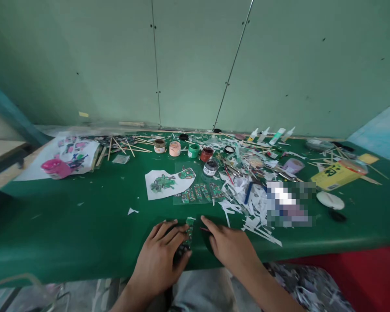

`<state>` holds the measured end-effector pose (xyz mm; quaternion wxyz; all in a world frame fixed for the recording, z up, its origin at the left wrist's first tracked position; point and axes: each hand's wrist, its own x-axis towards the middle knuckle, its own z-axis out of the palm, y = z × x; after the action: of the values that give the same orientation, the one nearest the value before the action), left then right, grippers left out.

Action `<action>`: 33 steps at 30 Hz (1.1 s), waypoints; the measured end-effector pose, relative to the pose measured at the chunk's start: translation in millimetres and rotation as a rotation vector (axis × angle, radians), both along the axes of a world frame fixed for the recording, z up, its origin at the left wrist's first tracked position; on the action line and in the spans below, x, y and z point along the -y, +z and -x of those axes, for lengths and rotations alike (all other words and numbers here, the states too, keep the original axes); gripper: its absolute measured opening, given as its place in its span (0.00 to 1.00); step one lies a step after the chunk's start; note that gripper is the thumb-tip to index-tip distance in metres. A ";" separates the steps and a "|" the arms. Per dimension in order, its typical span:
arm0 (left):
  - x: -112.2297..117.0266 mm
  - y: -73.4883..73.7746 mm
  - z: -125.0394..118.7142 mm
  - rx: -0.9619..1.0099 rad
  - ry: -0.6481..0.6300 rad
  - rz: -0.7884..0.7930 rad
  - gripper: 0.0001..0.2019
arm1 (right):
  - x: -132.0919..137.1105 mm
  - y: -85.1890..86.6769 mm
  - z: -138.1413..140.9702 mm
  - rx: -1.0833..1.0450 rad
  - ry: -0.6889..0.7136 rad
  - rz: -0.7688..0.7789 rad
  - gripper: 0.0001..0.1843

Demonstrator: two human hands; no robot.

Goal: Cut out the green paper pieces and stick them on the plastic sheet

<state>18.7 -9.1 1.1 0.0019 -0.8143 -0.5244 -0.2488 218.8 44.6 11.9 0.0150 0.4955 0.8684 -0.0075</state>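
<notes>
Near the front edge of the table my left hand is closed around a narrow green patterned strip, its fingertips pressing on the strip's side. The strip has speckles of other colours and a pale top end; its lower part is partly covered by the hand. Just to the right, my right hand has its index finger stretched forward and the other fingers curled under. From beneath it pokes a thin red stick, mostly hidden. Ahead lie similar patterned pieces on a clear sheet, beside a white paper with a green painted figure.
Several open paint jars stand behind the sheet. White paper scraps and sticks clutter the right, near a yellow-labelled container and a white oval. A pink pot sits on paper at left. Glue bottles lie at the back.
</notes>
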 end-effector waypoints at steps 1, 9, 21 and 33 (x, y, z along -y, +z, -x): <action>1.1 0.3 1.7 -0.018 -0.016 0.022 0.13 | 0.7 -4.1 -8.9 -0.011 -0.008 -0.018 0.29; 5.7 -9.4 17.1 -0.046 -0.105 -0.038 0.20 | 19.7 -28.6 -90.7 -0.071 -0.175 -0.210 0.12; 5.1 -12.4 13.3 0.037 -0.097 -0.051 0.17 | 6.6 8.7 -21.6 -0.292 -0.244 -0.078 0.17; 4.2 -15.4 18.2 0.046 -0.123 -0.043 0.18 | -9.6 12.0 10.1 -0.114 -0.373 0.105 0.13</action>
<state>0.4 -13.3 -14.3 -0.0078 -0.8388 -0.4679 -0.2782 208.7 54.2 23.9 -0.0102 0.6452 0.7594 -0.0834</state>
